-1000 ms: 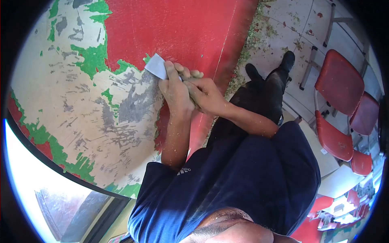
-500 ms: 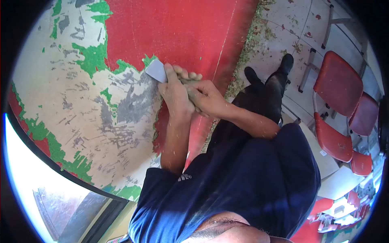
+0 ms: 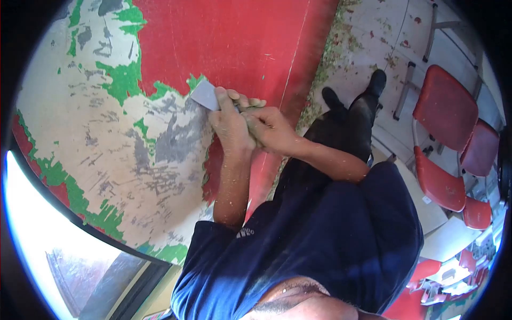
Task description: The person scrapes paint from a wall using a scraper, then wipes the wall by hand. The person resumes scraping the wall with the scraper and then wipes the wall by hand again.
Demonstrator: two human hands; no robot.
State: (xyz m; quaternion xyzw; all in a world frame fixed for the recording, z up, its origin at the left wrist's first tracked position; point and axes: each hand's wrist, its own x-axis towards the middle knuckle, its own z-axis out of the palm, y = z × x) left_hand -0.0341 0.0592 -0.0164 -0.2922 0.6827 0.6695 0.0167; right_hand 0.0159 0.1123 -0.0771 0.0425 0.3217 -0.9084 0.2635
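Note:
A scraper with a wide pale blade (image 3: 205, 95) lies against the wall at the border of green, red and bare patches. My left hand (image 3: 232, 128) is closed on it close behind the blade, with a finger along the blade's edge. Beside it, my right hand (image 3: 273, 129) is closed round the handle end, which the fingers hide. Pale dust covers both hands. Left of the blade, the stripped area (image 3: 112, 154) shows white and grey with scratches; red paint (image 3: 224, 42) covers the surface above and to the right.
Red chairs (image 3: 445, 106) with metal frames stand at the right. Paint flakes (image 3: 341, 48) litter the floor along the wall's foot, near my dark shoes (image 3: 377, 81). At the lower left, a dark-edged frame (image 3: 96, 233) borders a bright opening.
The blade and both hands have shifted very slightly down and left in view. My grip on the scraper looks the same.

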